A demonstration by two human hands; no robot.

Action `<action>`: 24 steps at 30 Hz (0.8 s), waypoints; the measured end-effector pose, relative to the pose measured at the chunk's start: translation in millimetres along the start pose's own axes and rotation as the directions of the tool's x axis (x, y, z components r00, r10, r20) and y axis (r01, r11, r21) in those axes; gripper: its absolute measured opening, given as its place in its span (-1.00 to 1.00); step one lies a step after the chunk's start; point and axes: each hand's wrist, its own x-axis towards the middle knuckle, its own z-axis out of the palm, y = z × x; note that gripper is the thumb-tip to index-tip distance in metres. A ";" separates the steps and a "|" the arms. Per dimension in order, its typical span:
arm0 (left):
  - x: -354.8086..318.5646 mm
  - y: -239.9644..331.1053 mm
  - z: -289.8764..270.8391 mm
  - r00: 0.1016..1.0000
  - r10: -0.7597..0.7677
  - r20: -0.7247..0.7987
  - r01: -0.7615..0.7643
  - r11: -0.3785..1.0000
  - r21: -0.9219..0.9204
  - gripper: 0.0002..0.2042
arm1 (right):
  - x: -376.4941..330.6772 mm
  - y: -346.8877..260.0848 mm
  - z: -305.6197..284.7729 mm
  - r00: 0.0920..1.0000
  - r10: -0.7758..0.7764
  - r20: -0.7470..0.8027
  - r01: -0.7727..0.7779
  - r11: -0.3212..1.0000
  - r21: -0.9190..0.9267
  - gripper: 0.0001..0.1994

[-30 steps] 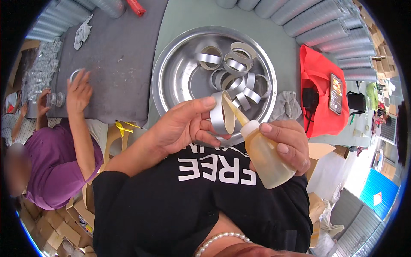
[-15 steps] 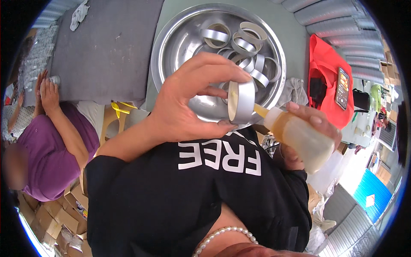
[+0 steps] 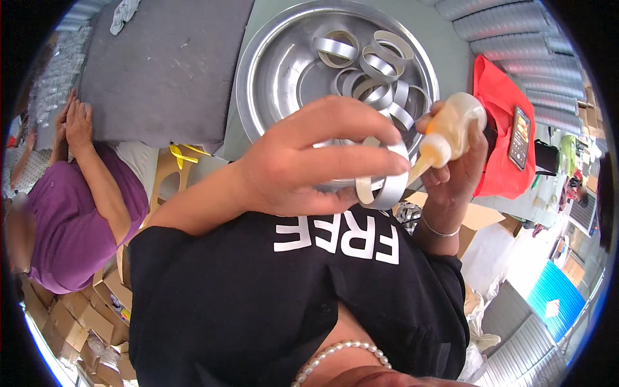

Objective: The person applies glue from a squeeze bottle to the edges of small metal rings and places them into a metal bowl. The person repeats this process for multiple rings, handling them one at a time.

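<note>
My left hand (image 3: 316,158) is closed around a silver ring-shaped band (image 3: 394,187) with a pale inner face, held in front of my chest. In my right hand (image 3: 465,171) is a translucent squeeze bottle (image 3: 465,116) containing amber liquid, its body raised and its nozzle slanting down to the left. The nozzle tip is at the ring's right side; whether it touches cannot be made out. Beyond my hands, a steel basin (image 3: 250,84) holds several similar silver rings (image 3: 337,49), loosely heaped toward its right side.
A red bag (image 3: 503,122) lies right of the basin, with a phone (image 3: 520,138) on it. Stacked silvery rolls (image 3: 509,42) stand behind. To the left are a dark grey covered surface (image 3: 161,71) and a person in purple (image 3: 90,213). Cardboard boxes (image 3: 71,329) lie at lower left.
My right hand has swung the bottle up, so its body is now above the nozzle. My left hand has shifted the ring slightly right and down and turned it.
</note>
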 end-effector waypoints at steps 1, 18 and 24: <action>0.5 -0.7 -4.6 1.000 -0.025 -0.002 0.025 0.999 0.021 -0.45 | 3.4 5.5 -6.5 1.000 0.001 -0.027 0.002 0.995 0.104 -0.46; 19.2 -94.1 -0.8 0.839 -0.470 -0.275 0.537 0.627 0.565 -0.37 | 4.0 -2.5 -33.1 0.960 -0.268 -0.080 0.275 0.957 0.095 -0.45; 6.0 -76.7 -6.2 0.732 -0.680 -0.035 0.584 0.601 0.546 -0.38 | -6.6 -3.4 -31.4 0.934 -0.335 -0.128 0.347 0.934 0.086 -0.45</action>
